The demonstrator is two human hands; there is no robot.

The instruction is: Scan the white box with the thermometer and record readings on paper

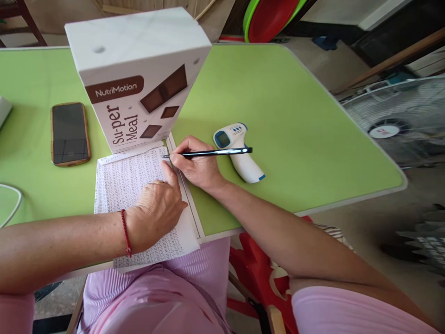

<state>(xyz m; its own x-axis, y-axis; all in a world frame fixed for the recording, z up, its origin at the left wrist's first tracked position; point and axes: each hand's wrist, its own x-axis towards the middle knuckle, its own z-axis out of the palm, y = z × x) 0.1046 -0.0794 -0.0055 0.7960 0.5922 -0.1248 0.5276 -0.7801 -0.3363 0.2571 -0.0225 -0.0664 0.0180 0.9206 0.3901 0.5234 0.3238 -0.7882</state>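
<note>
A black pen [219,152] is gripped in my right hand [201,169], its tip touching the written sheet near the upper right. My left hand [156,206] lies across the handwritten paper [121,183], index finger stretched toward the pen tip and thumb apart. The left palm hides part of the writing. Rows of small script cover the sheet, whose top edge is folded over and whose lower end overhangs the table edge. Directly behind it stands a white NutriMotion box [139,51]. Just right of my right hand lies a white and blue infrared thermometer [246,167].
On the left of the green table [295,139] lies a smartphone [70,132] in a brown case. A white cable [15,204] curls at the left edge. Beyond the table's right side stands a fan [389,125]. A red chair [252,264] is below the front edge.
</note>
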